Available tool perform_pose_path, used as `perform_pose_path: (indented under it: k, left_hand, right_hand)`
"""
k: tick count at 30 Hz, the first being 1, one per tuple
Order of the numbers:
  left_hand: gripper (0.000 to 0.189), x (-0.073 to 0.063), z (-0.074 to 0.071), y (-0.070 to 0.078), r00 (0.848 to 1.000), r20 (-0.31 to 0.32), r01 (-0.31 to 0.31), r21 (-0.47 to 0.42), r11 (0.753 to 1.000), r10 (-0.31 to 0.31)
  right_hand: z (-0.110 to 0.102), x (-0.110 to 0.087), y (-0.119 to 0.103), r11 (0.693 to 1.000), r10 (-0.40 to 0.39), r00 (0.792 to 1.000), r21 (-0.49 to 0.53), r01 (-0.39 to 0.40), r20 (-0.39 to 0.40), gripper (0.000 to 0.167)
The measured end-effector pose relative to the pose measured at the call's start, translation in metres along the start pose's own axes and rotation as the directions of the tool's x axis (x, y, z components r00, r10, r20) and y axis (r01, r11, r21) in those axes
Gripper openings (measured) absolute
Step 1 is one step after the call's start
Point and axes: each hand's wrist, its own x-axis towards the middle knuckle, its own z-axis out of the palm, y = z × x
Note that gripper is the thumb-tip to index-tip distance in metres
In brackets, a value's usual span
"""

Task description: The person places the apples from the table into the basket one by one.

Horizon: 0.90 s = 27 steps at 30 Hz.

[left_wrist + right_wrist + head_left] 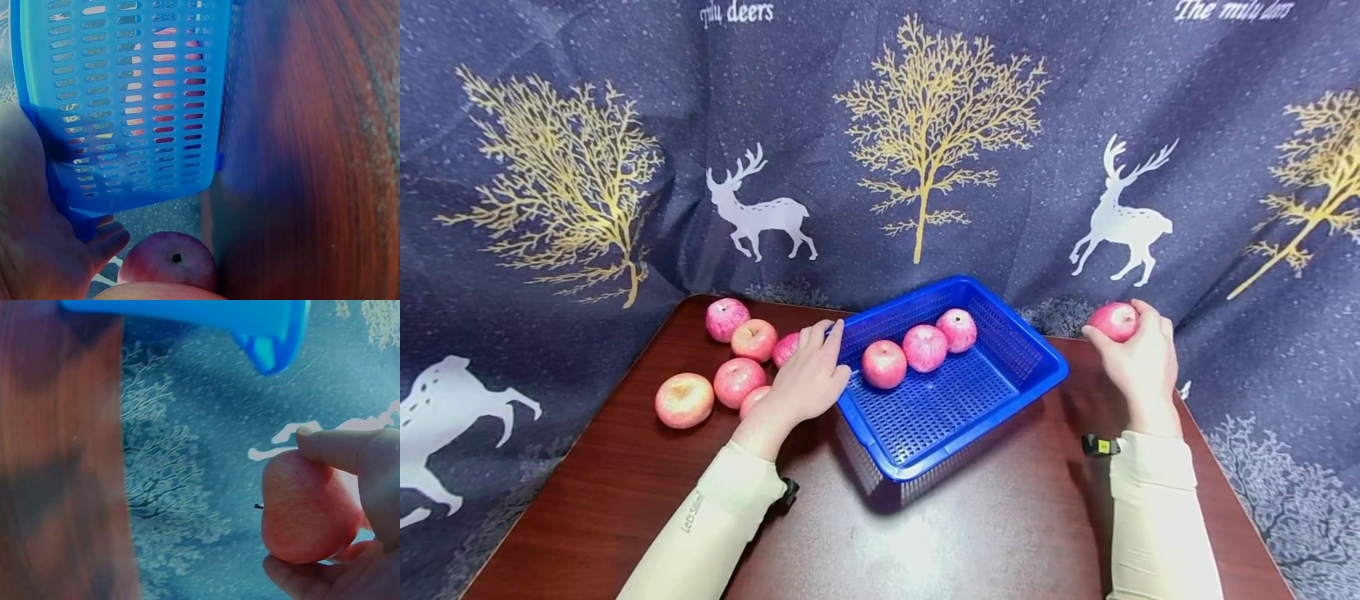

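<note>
A blue plastic basket (955, 425) with slotted walls holds three red apples in a slanting row, one of them a rounded apple (883, 364) near the left rim. My left hand (808, 375) grips the basket's left corner, thumb along the rim and fingers around the corner. In the left wrist view, that hand (44, 231) lies against the slotted wall (144, 100). Out to the right of the basket, my right hand (1142, 354) holds a red apple (1114, 322) above the table. The right wrist view shows this apple (309, 509) between thumb and fingers, its stem facing away from the palm.
Several loose apples lie left of the basket, including a yellowish-red apple (684, 401) and a pink apple (727, 320) toward the back. The dark brown table (992, 533) meets a navy cloth backdrop (850, 108) printed with trees and deer.
</note>
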Motion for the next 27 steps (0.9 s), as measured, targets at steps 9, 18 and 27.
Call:
perform_pose_path:
  k: [9,18,27]
  left_hand:
    - [0.076,0.000,-0.001,0.001,1.000,0.004,0.000,-0.003,1.000,0.000]
    - [0.076,0.000,-0.001,0.002,1.000,0.008,0.007,-0.009,1.000,-0.007]
    - [0.076,0.000,-0.001,0.001,1.000,0.005,0.004,-0.002,1.000,-0.004]
  right_hand:
    - [-0.009,-0.008,-0.029,0.998,-0.045,0.996,0.047,0.049,-0.083,0.089]
    - [-0.010,-0.020,-0.056,0.981,-0.162,0.980,0.090,0.173,-0.116,0.085]
    - [0.001,-0.031,-0.079,0.947,-0.297,0.950,0.100,0.306,-0.094,0.084]
